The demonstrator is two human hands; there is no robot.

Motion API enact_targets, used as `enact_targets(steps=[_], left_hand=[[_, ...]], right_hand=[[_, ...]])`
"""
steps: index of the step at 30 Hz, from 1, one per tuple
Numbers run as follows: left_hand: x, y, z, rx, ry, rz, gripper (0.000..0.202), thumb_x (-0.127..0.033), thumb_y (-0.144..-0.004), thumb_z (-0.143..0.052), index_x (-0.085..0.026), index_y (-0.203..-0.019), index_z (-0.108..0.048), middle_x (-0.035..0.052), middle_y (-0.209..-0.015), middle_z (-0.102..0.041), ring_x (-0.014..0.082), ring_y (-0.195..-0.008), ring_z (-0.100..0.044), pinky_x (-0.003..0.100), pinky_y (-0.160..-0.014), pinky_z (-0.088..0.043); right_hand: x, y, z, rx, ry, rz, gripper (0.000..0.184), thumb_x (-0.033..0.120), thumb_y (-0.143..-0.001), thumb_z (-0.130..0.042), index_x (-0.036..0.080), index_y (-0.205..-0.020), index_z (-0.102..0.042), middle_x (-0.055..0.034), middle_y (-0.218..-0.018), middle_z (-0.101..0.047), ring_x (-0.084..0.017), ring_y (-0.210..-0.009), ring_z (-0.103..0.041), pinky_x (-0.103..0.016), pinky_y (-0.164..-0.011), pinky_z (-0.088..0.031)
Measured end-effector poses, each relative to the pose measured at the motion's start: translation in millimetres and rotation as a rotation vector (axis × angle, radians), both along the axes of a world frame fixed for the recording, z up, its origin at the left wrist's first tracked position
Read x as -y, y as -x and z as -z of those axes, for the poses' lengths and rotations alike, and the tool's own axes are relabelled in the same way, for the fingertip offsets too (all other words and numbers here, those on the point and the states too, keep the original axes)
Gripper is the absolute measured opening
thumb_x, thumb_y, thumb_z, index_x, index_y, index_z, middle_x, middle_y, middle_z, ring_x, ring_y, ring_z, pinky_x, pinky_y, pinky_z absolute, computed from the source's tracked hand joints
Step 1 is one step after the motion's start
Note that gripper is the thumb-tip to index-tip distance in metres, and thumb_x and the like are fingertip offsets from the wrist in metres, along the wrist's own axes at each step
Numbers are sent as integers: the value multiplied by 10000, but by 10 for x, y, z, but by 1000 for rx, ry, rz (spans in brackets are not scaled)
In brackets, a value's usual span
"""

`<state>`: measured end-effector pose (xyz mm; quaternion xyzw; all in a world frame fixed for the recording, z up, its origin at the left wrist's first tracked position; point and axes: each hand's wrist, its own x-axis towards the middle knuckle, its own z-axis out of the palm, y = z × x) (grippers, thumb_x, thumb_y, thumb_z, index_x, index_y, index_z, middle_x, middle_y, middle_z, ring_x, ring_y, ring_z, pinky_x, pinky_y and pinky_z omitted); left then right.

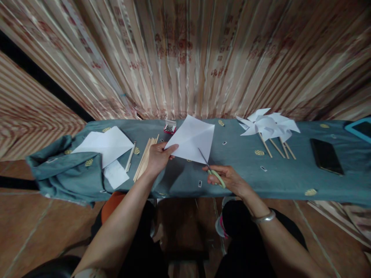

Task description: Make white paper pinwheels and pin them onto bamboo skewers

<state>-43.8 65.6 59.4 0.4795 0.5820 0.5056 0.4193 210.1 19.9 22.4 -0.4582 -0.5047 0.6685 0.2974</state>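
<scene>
My left hand (160, 157) pinches the left corner of a square white sheet of paper (193, 135), thumb on top, holding it above the cloth. In my right hand (224, 177) is a pair of scissors (218, 178) with light green handles. Their blades lie at the paper's lower corner, pointing toward its middle. Faint crease lines run across the sheet. Just left of my left hand, thin wooden sticks (143, 160) lie side by side. A small red box of pins (169, 126) sits open behind the paper's left edge.
White paper pinwheels (271, 123) on sticks lie right of centre, beside a black phone (326, 156). More white sheets (111, 144) and a pen (130, 156) are at the left. A blue-edged device (359, 128) rests far right on the green tablecloth (278, 177). A curtain (185, 58) hangs behind.
</scene>
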Motion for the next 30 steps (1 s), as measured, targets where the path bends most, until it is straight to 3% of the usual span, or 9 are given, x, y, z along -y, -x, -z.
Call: enact_targets(steps=[15, 23, 30], left_hand=[[12, -19, 10, 27, 6, 6, 220, -307, -642, -753, -158, -518, -649, -30, -438, -551, 95, -401, -478, 219, -411, -383], [52, -69, 20, 64, 38, 54, 202, -335, -623, -767, -143, -614, -705, -19, -472, -588, 98, -423, -490, 218, -424, -383], [46, -71, 48, 75, 41, 43, 174, -306, -637, -760, -144, -605, -703, -20, -463, -587, 94, -419, -488, 218, -427, -375]], right_hand=[[0, 22, -3, -22, 48, 23, 578, 485, -588, -857, 153, -1046, -741, 19, -608, -612, -102, -577, -570, -254, -576, -481], [-10, 23, -65, -8, 67, -10, 583, 512, -593, -851, 136, -1023, -734, -1, -644, -651, -95, -564, -566, -236, -556, -476], [3, 52, -103, -27, 104, 34, 560, 525, -524, -877, 145, -915, -747, 18, -592, -632, -86, -534, -556, -230, -537, -463]])
